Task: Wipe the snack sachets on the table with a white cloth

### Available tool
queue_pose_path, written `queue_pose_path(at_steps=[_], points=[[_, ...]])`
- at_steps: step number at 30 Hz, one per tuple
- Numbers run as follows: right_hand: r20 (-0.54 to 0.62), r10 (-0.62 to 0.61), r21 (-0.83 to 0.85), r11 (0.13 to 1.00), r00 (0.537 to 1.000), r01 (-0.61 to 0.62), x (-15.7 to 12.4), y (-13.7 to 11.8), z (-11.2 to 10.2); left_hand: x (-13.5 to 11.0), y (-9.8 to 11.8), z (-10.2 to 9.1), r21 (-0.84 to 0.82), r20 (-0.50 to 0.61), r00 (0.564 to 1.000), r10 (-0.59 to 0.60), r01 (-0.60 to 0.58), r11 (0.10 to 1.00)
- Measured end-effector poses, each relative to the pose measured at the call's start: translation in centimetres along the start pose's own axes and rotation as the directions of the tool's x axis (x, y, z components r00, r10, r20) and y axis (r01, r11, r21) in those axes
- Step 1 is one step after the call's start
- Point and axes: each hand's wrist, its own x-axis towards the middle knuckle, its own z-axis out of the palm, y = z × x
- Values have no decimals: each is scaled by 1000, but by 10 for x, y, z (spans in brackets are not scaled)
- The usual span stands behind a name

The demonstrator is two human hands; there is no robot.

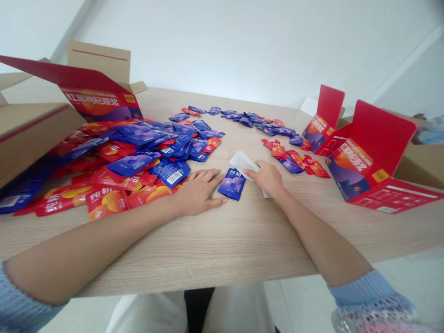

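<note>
My left hand point(199, 190) lies flat on the wooden table point(222, 240), fingers stretched out, its fingertips touching a single blue packet point(232, 184). To the right of that packet, my right hand point(266, 178) is curled on a white sheet or pouch point(243, 162) and pinches its edge. A big heap of blue and red packets point(121, 157) spreads just left of my left hand.
Cardboard cartons point(31, 129) stand at the far left, with an open red box point(100, 99) behind the heap. Two open red boxes point(367, 162) sit at the right, beside smaller scatters of packets point(294, 157). The table's near edge runs below my forearms.
</note>
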Motion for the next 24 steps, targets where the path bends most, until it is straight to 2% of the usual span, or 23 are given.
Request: queue_pose_path(at_steps=[5,10,15,21,24], points=[[-202,28,123,992,979,-3,-2,-2,0,-1,0,-1,9,-4,1000,3,-3,1000],[-327,-77,281,944,942,175,-25,-25,-7,-2,1,-1,10,-28,1000,4,-3,1000],[-264,-248,303,896,932,324,-46,-44,-7,-2,2,1,-25,-61,998,-5,3,1000],[-277,-239,332,885,931,326,-40,-38,4,-1,-1,2,-72,-74,997,-10,5,997],[-163,-271,303,901,949,310,-32,-32,8,-1,-1,2,-84,-63,998,-11,5,996]])
